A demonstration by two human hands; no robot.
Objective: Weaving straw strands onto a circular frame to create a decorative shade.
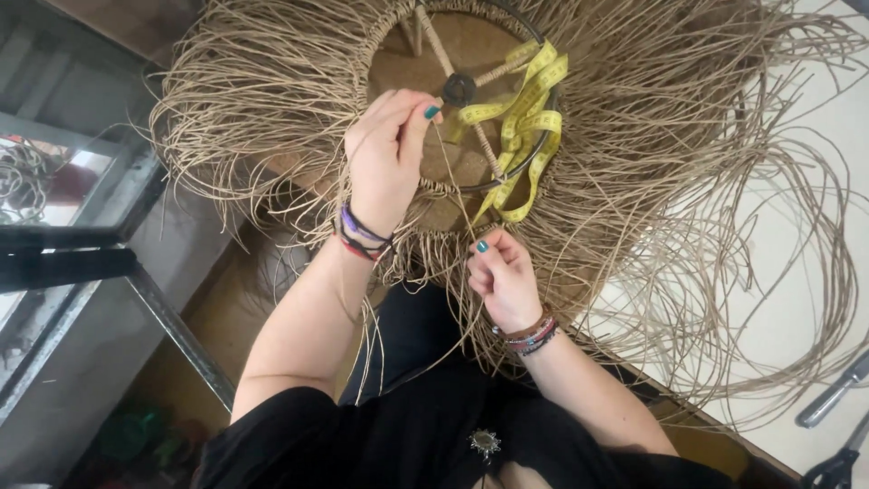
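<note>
Both hands pinch one taut straw strand (453, 181): the left hand (387, 154) has its grip clamped on the far end, the right hand (502, 272) on the near end. A yellow measuring tape (525, 122) drapes over the round woven frame (534, 36) just right. Metal tools (828, 403) lie on the white tabletop (815, 299), near right.

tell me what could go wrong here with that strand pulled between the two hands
The thin strand is stretched taut between the left hand and right hand; a hard pull might snap it. The yellow tape measure hangs looped over the round frame beside the work and could get caught in. The loose strands sprawl all around and may tangle.
</note>
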